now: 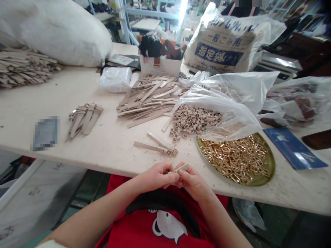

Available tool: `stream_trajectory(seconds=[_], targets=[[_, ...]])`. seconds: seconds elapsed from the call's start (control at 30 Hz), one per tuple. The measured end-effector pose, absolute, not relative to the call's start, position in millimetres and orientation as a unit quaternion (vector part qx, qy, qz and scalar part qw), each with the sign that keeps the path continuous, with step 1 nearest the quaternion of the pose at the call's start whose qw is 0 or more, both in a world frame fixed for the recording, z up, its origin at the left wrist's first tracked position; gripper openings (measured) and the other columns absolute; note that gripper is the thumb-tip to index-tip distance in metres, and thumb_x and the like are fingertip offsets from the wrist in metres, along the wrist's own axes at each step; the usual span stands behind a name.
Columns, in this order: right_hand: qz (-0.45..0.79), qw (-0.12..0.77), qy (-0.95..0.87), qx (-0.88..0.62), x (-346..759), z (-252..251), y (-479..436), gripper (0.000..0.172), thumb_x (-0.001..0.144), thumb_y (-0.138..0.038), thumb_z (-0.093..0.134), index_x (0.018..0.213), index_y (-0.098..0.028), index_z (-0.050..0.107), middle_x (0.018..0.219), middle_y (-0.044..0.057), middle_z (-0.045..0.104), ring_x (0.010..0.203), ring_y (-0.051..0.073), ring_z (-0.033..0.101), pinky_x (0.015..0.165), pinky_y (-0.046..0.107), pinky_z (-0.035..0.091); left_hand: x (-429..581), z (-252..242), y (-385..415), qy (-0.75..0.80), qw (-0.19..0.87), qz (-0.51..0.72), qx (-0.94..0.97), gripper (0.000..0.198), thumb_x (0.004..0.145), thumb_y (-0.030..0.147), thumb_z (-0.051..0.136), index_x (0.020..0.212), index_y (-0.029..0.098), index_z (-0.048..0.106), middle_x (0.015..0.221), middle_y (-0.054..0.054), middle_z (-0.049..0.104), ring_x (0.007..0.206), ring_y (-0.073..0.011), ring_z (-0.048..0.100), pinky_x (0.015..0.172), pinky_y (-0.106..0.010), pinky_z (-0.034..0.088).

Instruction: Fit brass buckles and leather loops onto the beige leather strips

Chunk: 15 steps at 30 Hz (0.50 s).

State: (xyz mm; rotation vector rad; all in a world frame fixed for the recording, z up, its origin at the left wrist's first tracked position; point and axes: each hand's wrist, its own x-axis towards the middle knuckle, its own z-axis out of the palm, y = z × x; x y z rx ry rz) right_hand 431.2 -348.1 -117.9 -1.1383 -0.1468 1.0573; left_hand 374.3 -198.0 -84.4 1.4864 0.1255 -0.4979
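Note:
At the table's front edge my left hand (162,176) and my right hand (191,179) meet, both closed on a short beige strap (183,167). A bit of gold metal, apparently a buckle, shows between my fingertips; the rest is hidden by them. Just beyond my hands lie two straps with gold buckles (172,151). Farther off is a pile of small beige loops (195,119), partly inside a clear plastic bag (222,106). Many gold buckles (235,156) fill a round tray (271,172) to the right.
Loose flat straps (147,100) are heaped mid-table. A bundle of buckled straps (85,119) lies to the left, with a larger strap stack (23,67) behind. A white box (160,65), a big printed bag (222,48) and a blue packet (294,148) stand or lie around.

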Motion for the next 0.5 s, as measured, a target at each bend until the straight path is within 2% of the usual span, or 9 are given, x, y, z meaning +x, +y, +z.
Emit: stream_trajectory(seconds=[0.2, 0.27, 0.4, 0.5], targets=[[0.232, 0.601, -0.169, -0.746, 426.5, -107.2, -348.3, 0.019, 0.073, -0.038, 0.060, 0.070, -0.020, 0.054, 0.060, -0.003, 0.052, 0.057, 0.011, 0.044, 0.056, 0.026, 0.034, 378.9, -97.3, -194.7, 0.113, 0.666, -0.201, 0.710, 0.036, 0.071, 0.051, 0.053, 0.068, 0.017, 0.041, 0.045, 0.008, 0.037, 0.042, -0.0057, 0.032, 0.039, -0.018, 0.022], [0.264, 0.614, -0.155, -0.728, 428.8, -109.5, -349.3, 0.020, 0.072, -0.038, 0.060, 0.070, -0.020, 0.052, 0.058, -0.003, 0.050, 0.056, 0.011, 0.043, 0.055, 0.025, 0.033, 378.1, -90.4, -194.8, 0.101, 0.635, -0.195, 0.740, 0.035, 0.073, 0.049, 0.051, 0.069, 0.016, 0.044, 0.048, 0.007, 0.039, 0.044, -0.0063, 0.035, 0.041, -0.018, 0.024], [0.414, 0.691, -0.093, -0.585, 436.8, -118.9, -348.6, 0.026, 0.072, -0.041, 0.060, 0.069, -0.019, 0.047, 0.057, -0.004, 0.048, 0.053, 0.009, 0.042, 0.054, 0.024, 0.035, 374.3, -75.7, -195.1, 0.044, 0.611, -0.193, 0.766, 0.028, 0.082, 0.041, 0.040, 0.079, 0.015, 0.051, 0.059, 0.004, 0.048, 0.050, -0.0068, 0.043, 0.047, -0.018, 0.032], [0.414, 0.697, -0.090, -0.579, 439.0, -122.4, -344.6, 0.025, 0.073, -0.041, 0.060, 0.070, -0.019, 0.047, 0.059, -0.005, 0.048, 0.053, 0.009, 0.043, 0.054, 0.023, 0.036, 374.4, -81.8, -194.5, 0.049, 0.648, -0.205, 0.732, 0.027, 0.083, 0.040, 0.040, 0.079, 0.015, 0.048, 0.060, 0.004, 0.050, 0.047, -0.0063, 0.044, 0.046, -0.018, 0.034]])
